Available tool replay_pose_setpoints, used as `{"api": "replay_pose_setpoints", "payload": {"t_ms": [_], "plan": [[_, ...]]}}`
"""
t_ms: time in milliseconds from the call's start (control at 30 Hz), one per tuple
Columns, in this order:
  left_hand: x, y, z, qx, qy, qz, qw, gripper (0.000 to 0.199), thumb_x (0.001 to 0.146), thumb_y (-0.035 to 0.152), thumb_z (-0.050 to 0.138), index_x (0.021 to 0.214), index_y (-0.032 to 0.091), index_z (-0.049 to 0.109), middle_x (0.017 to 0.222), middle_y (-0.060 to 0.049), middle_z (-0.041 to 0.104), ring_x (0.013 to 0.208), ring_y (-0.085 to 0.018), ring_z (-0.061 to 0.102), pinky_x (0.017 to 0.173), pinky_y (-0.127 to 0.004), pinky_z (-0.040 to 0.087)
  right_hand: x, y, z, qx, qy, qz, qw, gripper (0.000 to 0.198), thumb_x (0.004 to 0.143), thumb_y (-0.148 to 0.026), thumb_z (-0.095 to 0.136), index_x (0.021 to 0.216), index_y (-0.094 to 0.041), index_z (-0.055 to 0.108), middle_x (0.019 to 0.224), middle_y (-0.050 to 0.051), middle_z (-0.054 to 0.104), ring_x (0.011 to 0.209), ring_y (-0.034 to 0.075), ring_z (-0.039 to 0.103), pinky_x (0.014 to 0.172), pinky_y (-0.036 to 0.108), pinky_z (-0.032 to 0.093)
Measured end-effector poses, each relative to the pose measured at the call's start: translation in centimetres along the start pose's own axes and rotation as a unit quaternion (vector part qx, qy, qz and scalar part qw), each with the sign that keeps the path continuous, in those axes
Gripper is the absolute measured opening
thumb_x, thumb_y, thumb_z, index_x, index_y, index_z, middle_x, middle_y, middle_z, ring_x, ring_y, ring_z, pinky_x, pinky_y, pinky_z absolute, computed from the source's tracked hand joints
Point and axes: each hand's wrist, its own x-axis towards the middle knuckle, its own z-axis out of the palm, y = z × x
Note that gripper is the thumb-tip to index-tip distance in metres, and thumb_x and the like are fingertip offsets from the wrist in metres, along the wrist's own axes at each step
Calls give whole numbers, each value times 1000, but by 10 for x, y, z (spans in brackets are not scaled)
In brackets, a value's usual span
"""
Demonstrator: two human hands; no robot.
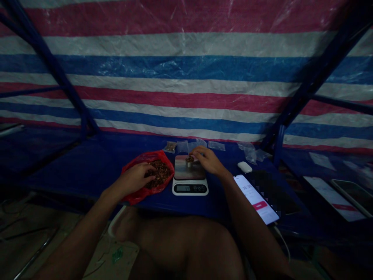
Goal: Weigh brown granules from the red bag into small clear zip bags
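My left hand rests at the left side of a red plastic bag. Its fingers and thumb are apart, touching the small brown pieces that fill the bag; they look like seeds or dried bits. Beside the bag stands a white digital scale with a metal plate and a lit display. On the plate sits a small round metal cup, heaped with similar brown pieces. My right hand reaches over the plate from the right, fingertips pinched together at the cup's top. Whatever they hold is too small to make out.
Small clear bags lie behind the scale, one packet filled. To the right are a white earbud case, a lit phone with a cable, and more phones. Blue metal bars and striped sheeting stand behind the blue table.
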Motion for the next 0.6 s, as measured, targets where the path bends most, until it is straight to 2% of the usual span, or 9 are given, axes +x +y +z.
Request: {"api": "replay_pose_setpoints", "payload": {"t_ms": [233,400,600], "plan": [[5,6,-2,6,-3,5,1000,24,89,27,58,102,21,77,115,-9,77,105,-25,71,92,-33,52,0,-3,-1,14,-13,-8,1000,41,102,-44,47,88,-22,78,98,10,74,99,26,67,94,47,52],[5,5,0,14,-2,13,1000,26,89,29,60,107,24,78,120,-8,76,108,-25,71,97,-33,51,-1,-1,-1,11,17,7,1000,44,102,-51,46,92,-23,78,100,9,73,98,26,67,93,47,51],[6,9,-11,1,16,10,1000,26,90,24,55,100,21,79,111,-7,79,102,-23,73,93,-31,53,-1,-4,-2,3,43,27,999,43,101,-51,48,94,-21,77,100,8,74,96,25,67,92,44,51]]}}
